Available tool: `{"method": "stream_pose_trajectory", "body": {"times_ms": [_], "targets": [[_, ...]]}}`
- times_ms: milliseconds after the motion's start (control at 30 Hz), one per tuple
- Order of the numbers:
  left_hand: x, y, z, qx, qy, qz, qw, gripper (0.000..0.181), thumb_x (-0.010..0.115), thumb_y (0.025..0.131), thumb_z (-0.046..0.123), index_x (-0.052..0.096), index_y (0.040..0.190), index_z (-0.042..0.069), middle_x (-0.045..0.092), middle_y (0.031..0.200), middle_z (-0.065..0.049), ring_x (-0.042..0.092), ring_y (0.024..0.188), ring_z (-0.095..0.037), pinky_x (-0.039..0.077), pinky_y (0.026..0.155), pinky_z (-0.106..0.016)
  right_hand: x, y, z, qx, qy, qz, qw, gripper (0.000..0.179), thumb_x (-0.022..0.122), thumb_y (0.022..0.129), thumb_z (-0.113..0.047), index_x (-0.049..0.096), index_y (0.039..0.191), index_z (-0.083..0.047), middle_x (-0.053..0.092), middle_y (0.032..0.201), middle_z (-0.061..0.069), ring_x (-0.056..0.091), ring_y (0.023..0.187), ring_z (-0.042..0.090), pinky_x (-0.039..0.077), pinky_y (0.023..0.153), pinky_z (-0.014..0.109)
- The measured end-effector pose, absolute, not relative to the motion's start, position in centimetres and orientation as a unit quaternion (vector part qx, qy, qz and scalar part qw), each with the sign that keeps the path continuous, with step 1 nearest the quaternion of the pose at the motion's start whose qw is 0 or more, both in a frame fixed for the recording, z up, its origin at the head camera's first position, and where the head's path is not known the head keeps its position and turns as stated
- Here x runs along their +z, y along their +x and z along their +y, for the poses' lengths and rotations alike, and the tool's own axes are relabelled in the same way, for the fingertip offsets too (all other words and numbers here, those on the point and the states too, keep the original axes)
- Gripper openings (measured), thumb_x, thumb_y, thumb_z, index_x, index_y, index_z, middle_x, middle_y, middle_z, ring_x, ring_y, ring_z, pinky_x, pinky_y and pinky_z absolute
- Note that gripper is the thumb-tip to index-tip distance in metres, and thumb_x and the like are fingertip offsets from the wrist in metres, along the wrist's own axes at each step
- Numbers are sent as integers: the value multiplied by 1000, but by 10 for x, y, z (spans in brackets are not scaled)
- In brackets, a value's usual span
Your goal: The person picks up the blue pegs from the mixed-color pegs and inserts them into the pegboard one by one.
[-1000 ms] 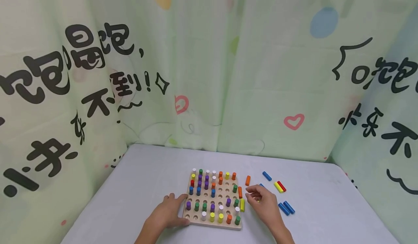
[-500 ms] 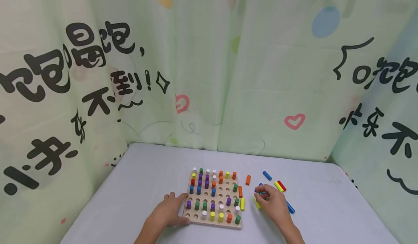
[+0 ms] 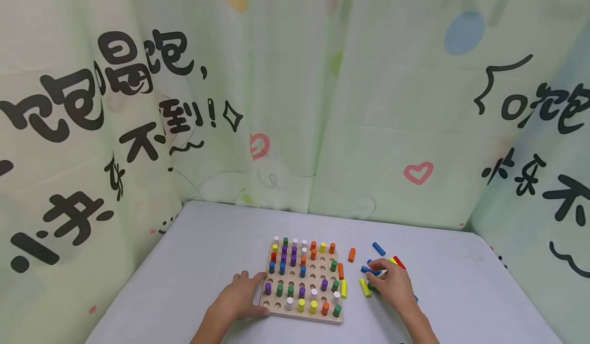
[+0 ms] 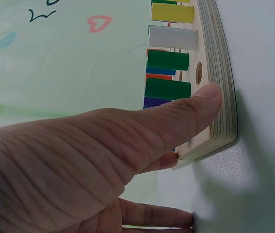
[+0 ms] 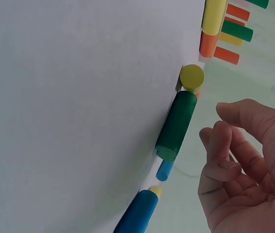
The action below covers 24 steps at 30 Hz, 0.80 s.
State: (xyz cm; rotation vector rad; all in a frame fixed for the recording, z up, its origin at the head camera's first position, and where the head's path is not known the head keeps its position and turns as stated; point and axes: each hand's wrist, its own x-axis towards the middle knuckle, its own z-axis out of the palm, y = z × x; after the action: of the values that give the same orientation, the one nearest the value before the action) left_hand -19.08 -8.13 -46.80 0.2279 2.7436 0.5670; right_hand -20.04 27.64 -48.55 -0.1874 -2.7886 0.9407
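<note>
A wooden pegboard (image 3: 304,316) stands on the table with several coloured pegs upright in its holes; some holes are bare. My left hand (image 3: 237,298) holds its near left corner, the thumb (image 4: 207,99) on the near edge and a finger at the left side. To the board's right, my right hand (image 3: 394,285) hovers among loose pegs with thumb and fingertips apart. A blue peg (image 3: 370,271) lies at its fingertips, and a yellow peg (image 3: 365,287) is just left of it. The hand partly covers a green peg (image 3: 373,287), plainer in the right wrist view (image 5: 177,124).
Two orange pegs, one farther back (image 3: 352,254) and one by the board (image 3: 340,271), lie loose near another yellow peg (image 3: 343,288). Beyond my right hand are a blue peg (image 3: 379,249) and a red peg (image 3: 399,262). A printed curtain (image 3: 286,78) surrounds the table.
My right hand has moved rightward, away from the board and over the loose pegs, uncovering the yellow peg and a blue one. The left hand keeps its place at the board's corner.
</note>
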Motion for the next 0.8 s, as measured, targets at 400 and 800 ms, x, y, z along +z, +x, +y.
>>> {"method": "stream_pose_trajectory", "body": {"times_ms": [400, 800], "targets": [[-469, -191, -82, 198, 85, 963, 162, 76, 91, 76, 37, 59, 140, 12, 58, 128, -26, 54, 122, -45, 50, 96, -65, -479, -211, 292, 307, -44, -948, 64, 18, 74, 83, 0, 72, 101, 2, 73, 94, 10, 59, 73, 17, 50, 64, 29], [-470, -192, -82, 196, 90, 963, 159, 76, 91, 75, 37, 60, 140, 11, 58, 127, -26, 54, 122, -45, 51, 96, -64, -476, -220, 298, 279, -15, -960, 26, 17, 73, 82, 3, 72, 99, 1, 72, 89, 4, 57, 75, 17, 49, 66, 32]]}}
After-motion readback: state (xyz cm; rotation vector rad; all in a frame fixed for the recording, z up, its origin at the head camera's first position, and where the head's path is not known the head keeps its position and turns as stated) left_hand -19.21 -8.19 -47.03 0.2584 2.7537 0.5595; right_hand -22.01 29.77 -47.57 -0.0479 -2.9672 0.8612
